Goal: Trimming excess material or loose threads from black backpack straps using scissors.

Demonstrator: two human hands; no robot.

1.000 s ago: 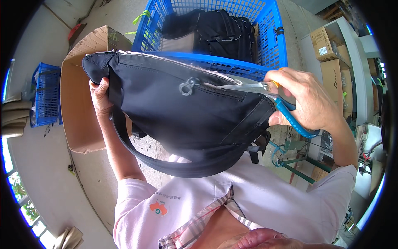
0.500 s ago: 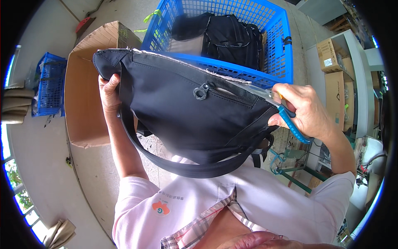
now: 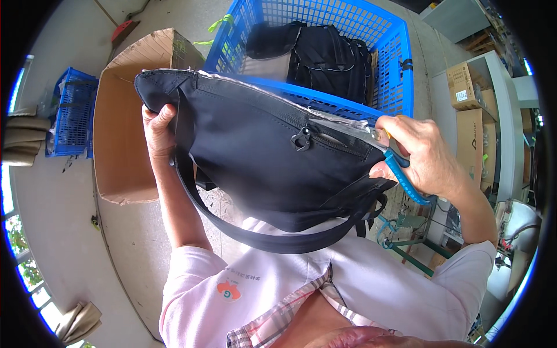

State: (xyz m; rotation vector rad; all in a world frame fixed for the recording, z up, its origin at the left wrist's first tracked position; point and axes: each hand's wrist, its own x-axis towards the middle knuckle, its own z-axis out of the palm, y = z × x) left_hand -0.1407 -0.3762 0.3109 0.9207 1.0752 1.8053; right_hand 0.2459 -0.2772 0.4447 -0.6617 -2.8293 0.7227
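Note:
A black fabric bag (image 3: 249,151) is held up in front of my chest, its top seam showing a pale frayed edge and a zipper with a dark ring-shaped pull (image 3: 301,140). My left hand (image 3: 159,129) grips its left end, the fingers hidden behind the cloth. At the right end my right hand (image 3: 426,151) is closed around scissors (image 3: 404,180) with teal handles. Their blades lie along the pale edge, pointing left. The thumb of that hand is against the bag's right corner. A black strap (image 3: 255,240) hangs in a loop below the bag.
Beyond the bag a blue plastic crate (image 3: 394,75) holds several black fabric pieces. An open cardboard box (image 3: 125,145) stands to the left, with a smaller blue basket (image 3: 75,113) past it. On the right are shelves with cardboard boxes (image 3: 467,87) and a green metal frame (image 3: 412,255).
The bag and both hands have shifted slightly in view. The scissors' blades lie a little further along the bag's top edge. Both hands keep their grip.

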